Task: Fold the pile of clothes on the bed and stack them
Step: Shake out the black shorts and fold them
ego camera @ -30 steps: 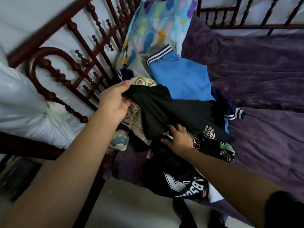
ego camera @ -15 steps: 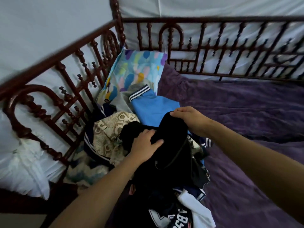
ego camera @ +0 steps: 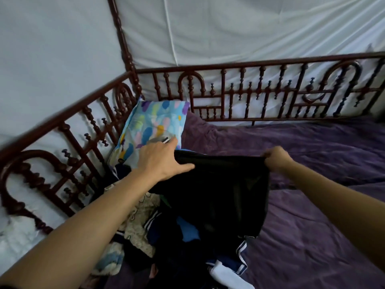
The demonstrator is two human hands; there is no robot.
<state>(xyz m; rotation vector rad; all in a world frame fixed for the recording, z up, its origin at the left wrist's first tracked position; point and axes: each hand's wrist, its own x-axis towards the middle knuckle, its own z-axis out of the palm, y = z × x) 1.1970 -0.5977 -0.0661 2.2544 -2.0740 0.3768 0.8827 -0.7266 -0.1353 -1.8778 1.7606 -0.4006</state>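
A black garment [ego camera: 220,192] hangs stretched in the air between my two hands, above the clothes pile [ego camera: 162,232] at the bed's left side. My left hand [ego camera: 160,161] holds its top left edge, thumb on the front of the cloth and fingers behind it. My right hand [ego camera: 275,158] grips the top right corner in a closed fist. The pile below shows a beige patterned piece [ego camera: 137,224], blue cloth [ego camera: 188,232] and navy clothes with white stripes [ego camera: 233,261]. Much of the pile is hidden behind the black garment.
A purple blanket [ego camera: 312,226] covers the bed to the right of the pile. A colourful pillow [ego camera: 150,126] leans in the far left corner. Dark red wooden railings [ego camera: 260,94] run along the back and left sides, with white netting behind them.
Both hands lifted the black garment off the pile and moved apart, spreading its top edge wide. The head camera tilted up, showing more railing and netting.
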